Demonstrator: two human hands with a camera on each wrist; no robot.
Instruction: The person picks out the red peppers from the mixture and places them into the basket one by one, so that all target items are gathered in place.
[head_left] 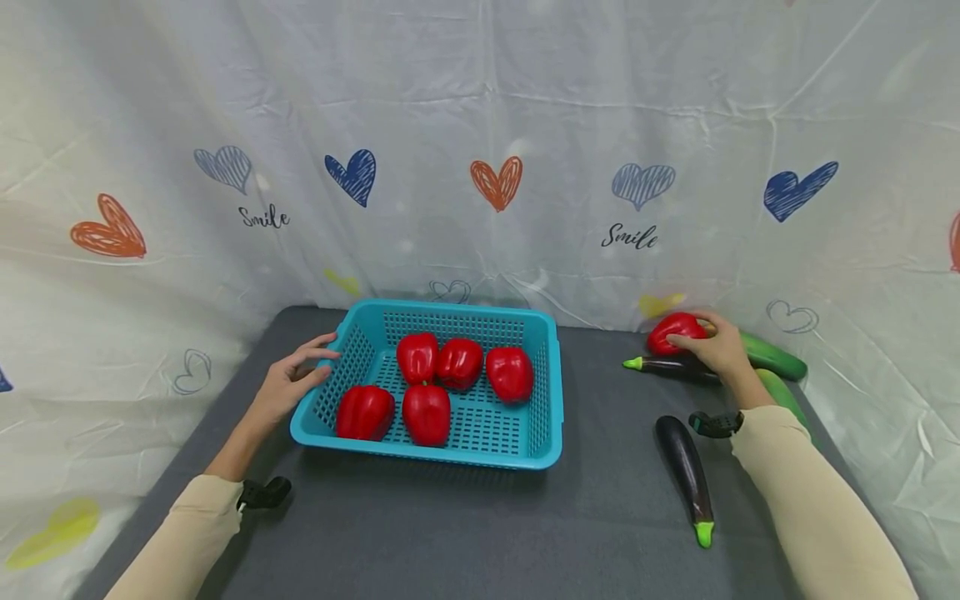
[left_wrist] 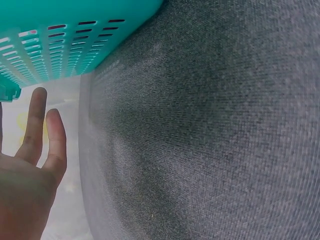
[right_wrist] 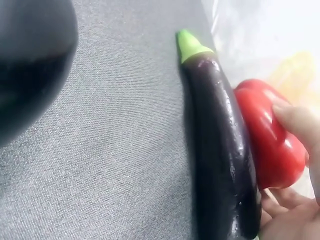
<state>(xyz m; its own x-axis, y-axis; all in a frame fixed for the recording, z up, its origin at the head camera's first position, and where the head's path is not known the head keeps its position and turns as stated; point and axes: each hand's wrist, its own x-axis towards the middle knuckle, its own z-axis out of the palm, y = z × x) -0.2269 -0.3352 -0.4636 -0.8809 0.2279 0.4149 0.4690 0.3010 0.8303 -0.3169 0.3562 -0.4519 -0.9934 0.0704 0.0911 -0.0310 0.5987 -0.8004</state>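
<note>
At the far right of the head view, my right hand (head_left: pixel 722 346) grips a red bell pepper (head_left: pixel 673 332), thumb on its near side. The right wrist view shows that pepper (right_wrist: pixel 270 137) beside a dark eggplant (right_wrist: pixel 220 130) with a green cap. My left hand (head_left: pixel 288 382) is at the left rim of a blue perforated basket (head_left: pixel 558 400), fingers extended and fingertips right at the rim. Several red bell peppers (head_left: pixel 426 415) lie inside the basket. In the left wrist view, two fingers (left_wrist: pixel 34 117) stretch out below the basket wall (left_wrist: pixel 85 40).
A second eggplant (head_left: pixel 684 467) lies nearer on the grey table (head_left: pixel 465 533), its green cap toward me. Beyond my right wrist are a long green vegetable (head_left: pixel 776 358) and another green one (head_left: pixel 782 396), partly covered by the sleeve. A white curtain (head_left: pixel 420 100) with printed hearts hangs behind.
</note>
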